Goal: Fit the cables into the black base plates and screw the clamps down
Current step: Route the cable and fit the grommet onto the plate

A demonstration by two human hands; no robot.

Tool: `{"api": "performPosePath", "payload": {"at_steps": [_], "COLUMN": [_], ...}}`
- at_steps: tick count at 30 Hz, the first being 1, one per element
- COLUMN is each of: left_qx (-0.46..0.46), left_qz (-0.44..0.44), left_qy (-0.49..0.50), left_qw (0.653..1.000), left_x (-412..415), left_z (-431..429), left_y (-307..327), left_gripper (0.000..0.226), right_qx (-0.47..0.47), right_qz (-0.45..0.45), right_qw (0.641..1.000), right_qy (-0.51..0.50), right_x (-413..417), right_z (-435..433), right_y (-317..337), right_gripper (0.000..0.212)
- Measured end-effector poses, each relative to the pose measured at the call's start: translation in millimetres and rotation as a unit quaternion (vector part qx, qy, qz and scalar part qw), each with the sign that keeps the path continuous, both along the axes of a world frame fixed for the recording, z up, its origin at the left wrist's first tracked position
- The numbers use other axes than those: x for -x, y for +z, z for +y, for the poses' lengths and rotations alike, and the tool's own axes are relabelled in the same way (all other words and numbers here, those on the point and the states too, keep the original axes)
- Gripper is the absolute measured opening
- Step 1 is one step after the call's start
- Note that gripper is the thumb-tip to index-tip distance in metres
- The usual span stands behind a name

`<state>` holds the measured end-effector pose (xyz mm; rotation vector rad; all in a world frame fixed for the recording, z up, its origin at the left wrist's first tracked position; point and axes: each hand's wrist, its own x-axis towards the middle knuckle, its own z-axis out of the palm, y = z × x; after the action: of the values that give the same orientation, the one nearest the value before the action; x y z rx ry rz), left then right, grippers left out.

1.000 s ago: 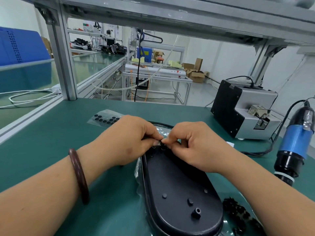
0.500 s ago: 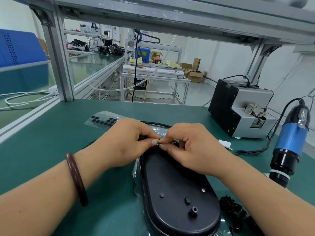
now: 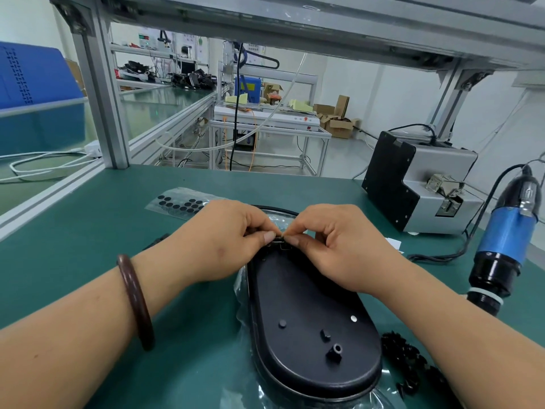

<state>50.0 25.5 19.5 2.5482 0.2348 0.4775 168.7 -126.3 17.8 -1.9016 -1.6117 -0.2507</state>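
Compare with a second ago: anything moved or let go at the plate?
Nothing visibly moved. The left hand and right hand keep pinching a small part at the far end of the black base plate, fingertips meeting as before. The plate and the blue screwdriver stayed put; only the view shifted slightly.

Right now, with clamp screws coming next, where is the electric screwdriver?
In the head view the blue electric screwdriver is at the far right edge, right of the black base plate, nearer than the grey screw feeder.
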Motion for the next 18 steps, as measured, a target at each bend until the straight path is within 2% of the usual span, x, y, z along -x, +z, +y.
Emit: {"api": "performPosePath", "payload": {"at_steps": [9,18], "left_qx": [-0.054,-0.059], "left_qz": [0.004,0.005], "left_qy": [-0.006,-0.018], "left_qw": [0.999,0.998], "left_x": [-1.8,1.0], "left_z": [-0.1,0.0], "left_y": [0.8,1.0], "left_gripper": [0.018,0.019], "right_qx": [0.045,0.115], "right_qz": [-0.100,-0.074], "right_qw": [0.994,0.991], "right_qy": [-0.014,0.002], "right_x": [11.2,9.5], "right_z": [0.9,0.7], "right_y": [4.0,14.8], "right_gripper": [0.014,0.012]}}
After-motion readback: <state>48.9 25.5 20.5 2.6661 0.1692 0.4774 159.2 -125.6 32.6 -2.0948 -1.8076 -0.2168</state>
